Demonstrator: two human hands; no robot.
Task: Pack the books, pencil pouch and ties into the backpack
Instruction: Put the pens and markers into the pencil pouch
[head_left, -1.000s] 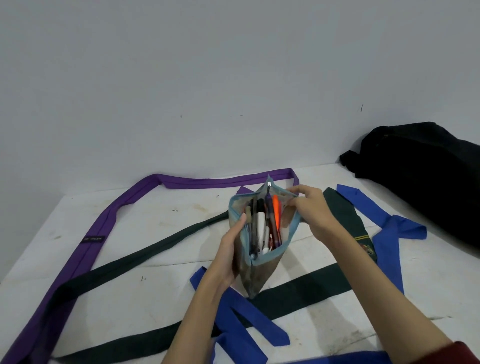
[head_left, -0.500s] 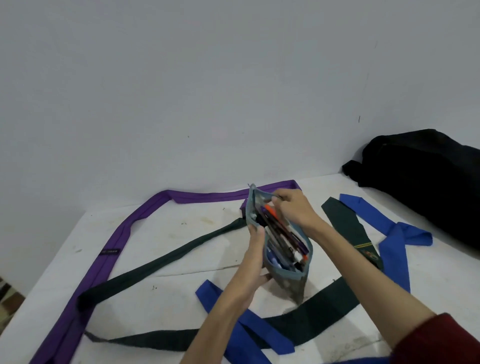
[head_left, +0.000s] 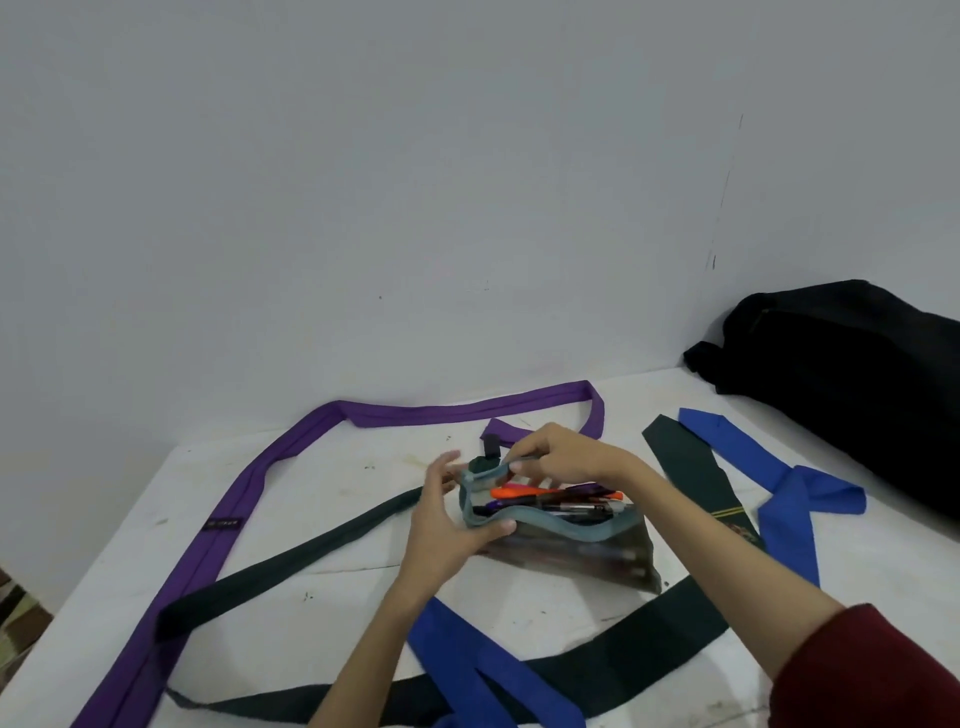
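The pencil pouch (head_left: 576, 551), dark with a light-blue zipper rim, lies on its side above the white table (head_left: 332, 613), its mouth gaping with pens and an orange marker inside. My left hand (head_left: 447, 525) grips the pouch's left end, thumb on the front rim. My right hand (head_left: 561, 457) pinches the back rim near the zipper end. A purple tie (head_left: 244, 499), a dark green tie (head_left: 291, 566) and a blue tie (head_left: 779, 483) sprawl across the table around the pouch. The black backpack (head_left: 852, 384) slumps at the back right against the wall. No books are in view.
A plain grey wall (head_left: 415, 182) stands right behind the table. The table's left edge drops off at the lower left, where patterned floor (head_left: 21, 623) shows. Tie ends overlap near the front edge.
The pouch has turned from upright to lying sideways and lower over the table. Both hands stayed on its rim. The camera view has shifted slightly.
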